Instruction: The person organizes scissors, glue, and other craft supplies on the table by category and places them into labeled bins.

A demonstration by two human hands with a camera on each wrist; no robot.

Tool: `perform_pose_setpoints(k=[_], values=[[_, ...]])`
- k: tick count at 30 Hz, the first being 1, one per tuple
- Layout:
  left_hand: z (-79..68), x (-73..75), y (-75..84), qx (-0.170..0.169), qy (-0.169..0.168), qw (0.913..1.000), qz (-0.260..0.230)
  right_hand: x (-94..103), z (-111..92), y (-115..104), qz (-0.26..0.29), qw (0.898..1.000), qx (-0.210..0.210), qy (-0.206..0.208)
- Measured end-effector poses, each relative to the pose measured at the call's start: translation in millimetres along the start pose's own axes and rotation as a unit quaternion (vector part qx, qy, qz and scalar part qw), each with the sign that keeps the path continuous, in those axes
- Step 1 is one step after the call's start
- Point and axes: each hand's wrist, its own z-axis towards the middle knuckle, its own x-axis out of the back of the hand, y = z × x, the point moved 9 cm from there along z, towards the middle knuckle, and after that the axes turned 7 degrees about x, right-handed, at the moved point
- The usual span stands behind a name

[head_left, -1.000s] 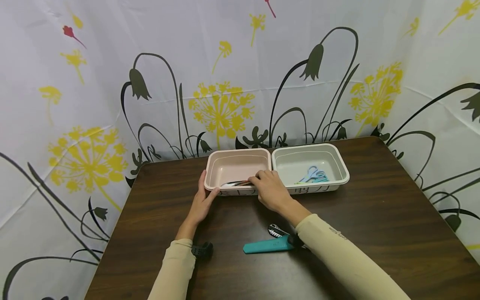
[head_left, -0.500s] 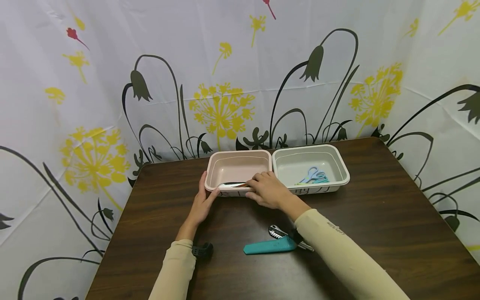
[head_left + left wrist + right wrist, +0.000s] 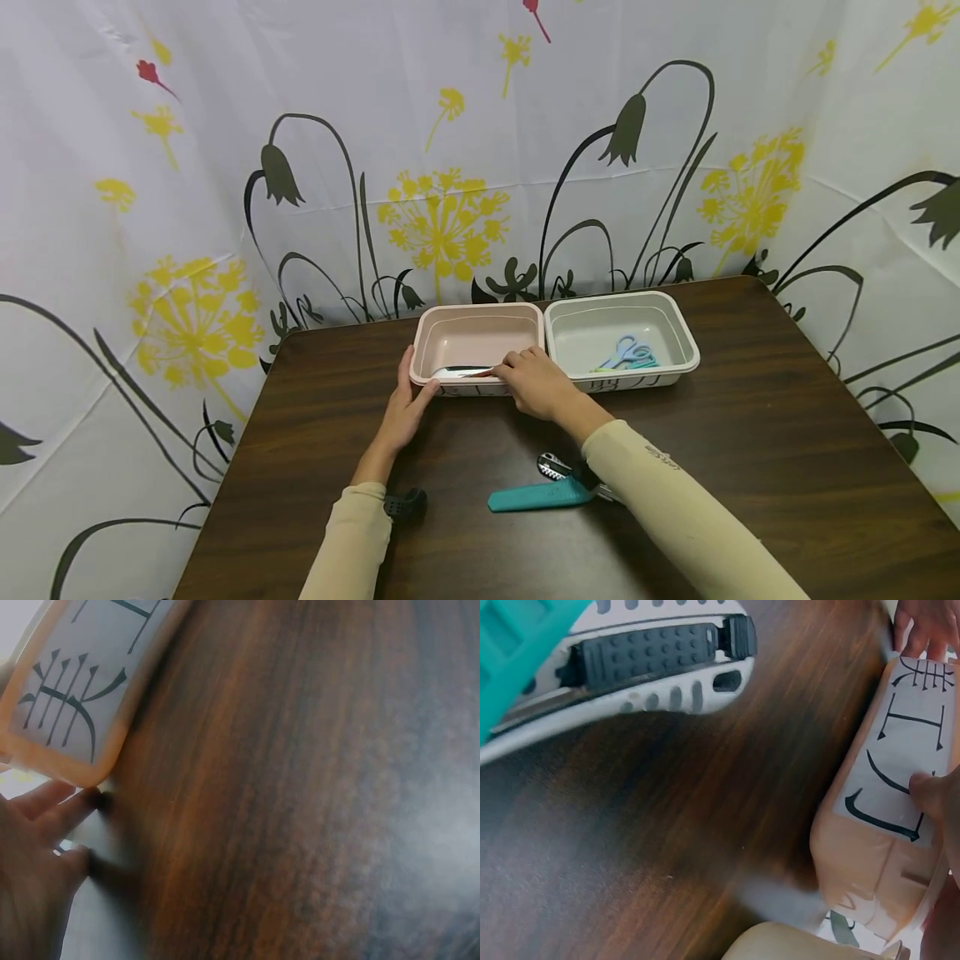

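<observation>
1. Basically, the pink bin (image 3: 480, 331) is touched by the left hand (image 3: 399, 418), fingers straight-ish.
2. Slim tools (image 3: 459, 372) are laid along its inside front, near the right hand (image 3: 536, 385); whether they're gripped can't be told.

Cream sleeves (image 3: 351, 537), right one lettered — dark wrist gear (image 3: 405, 504)

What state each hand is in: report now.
Left hand: open, fingers against the pink bin.
Right hand: at the bin's near rim; open, closed or holding cannot be told.

Pink bin (image 3: 855, 862), white label (image 3: 904, 746): "美工刀", last character partly covered. Right sleeve (image 3: 693, 508): "Let's Slim", small print. Grey bin (image 3: 611, 317): label (image 3: 618, 382), characters cut off, unreadable.
</observation>
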Motion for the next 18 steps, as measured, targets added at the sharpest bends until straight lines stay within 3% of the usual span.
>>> perform_pose_setpoints(k=[10, 18], values=[[0.3, -0.5, -4.4, 0.01, -0.001, 1.0, -0.002, -9.3, -2.2, 1.6, -0.001, 0.999, -0.018, -0.036], [-0.9, -0.4, -1.4, 0.005, 0.0, 1.0, 0.003, -0.9, -5.6, 0.0, -0.014, 1.0, -0.015, -0.007]])
